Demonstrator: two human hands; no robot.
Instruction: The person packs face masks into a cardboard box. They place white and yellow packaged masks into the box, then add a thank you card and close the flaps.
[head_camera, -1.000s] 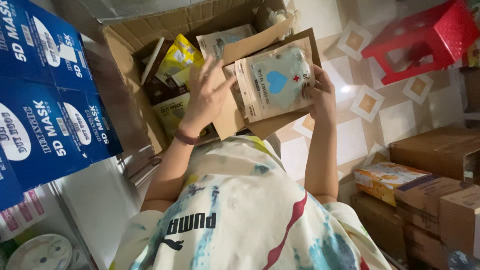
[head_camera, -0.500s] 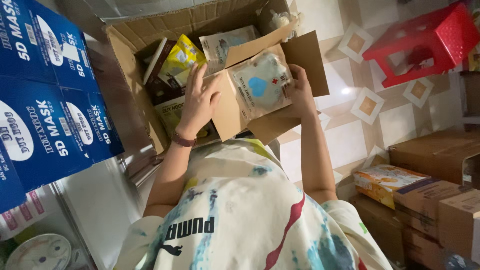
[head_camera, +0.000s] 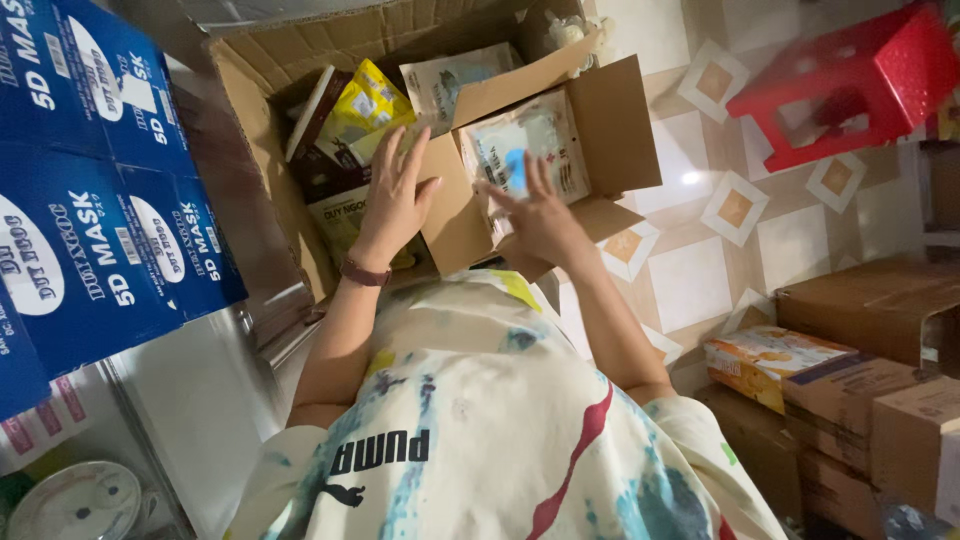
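The white mask packet (head_camera: 528, 160) lies inside the small cardboard box (head_camera: 610, 130), right of the big open carton (head_camera: 250, 90). My right hand (head_camera: 540, 215) rests flat on the packet's near edge, fingers spread, clamped on nothing. My left hand (head_camera: 395, 195) is open too, palm against the small box's left flap. Yellow packets (head_camera: 365, 100) sit in the carton; blue boxes (head_camera: 90, 180) stack left, a red stool (head_camera: 850, 85) far right
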